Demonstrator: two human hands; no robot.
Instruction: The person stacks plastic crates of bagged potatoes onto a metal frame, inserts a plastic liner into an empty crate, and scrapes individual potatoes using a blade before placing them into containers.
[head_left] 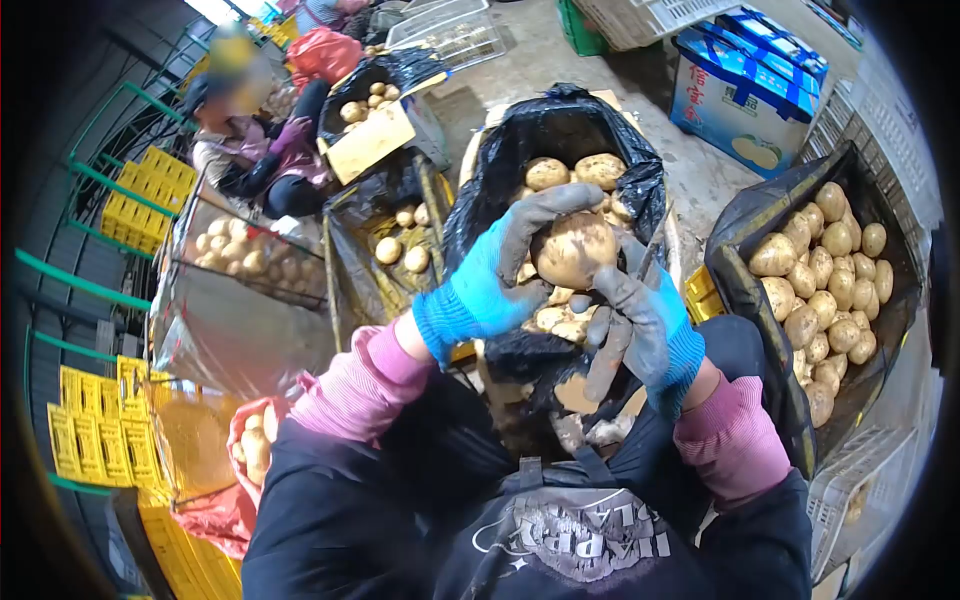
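Observation:
A large potato (575,250) with brown, dirty patches is held up over a box lined with black plastic (500,160). My left hand (500,260), in a blue and grey glove, curls around its left side and top. At its right side is my right hand (640,310), gloved the same way, with fingers pressed against the potato and others curled downward. A thin dark edge shows by the right hand; what it is, I cannot make out. Below and behind, more potatoes (600,170) lie in the lined box, partly covered by my hands.
To the right stands a lined crate full of potatoes (822,270). A lined container (350,250) with a few potatoes and a wire-framed bin of potatoes (245,250) are left. Another person (260,150) sits at upper left. A blue carton (745,95) stands at upper right.

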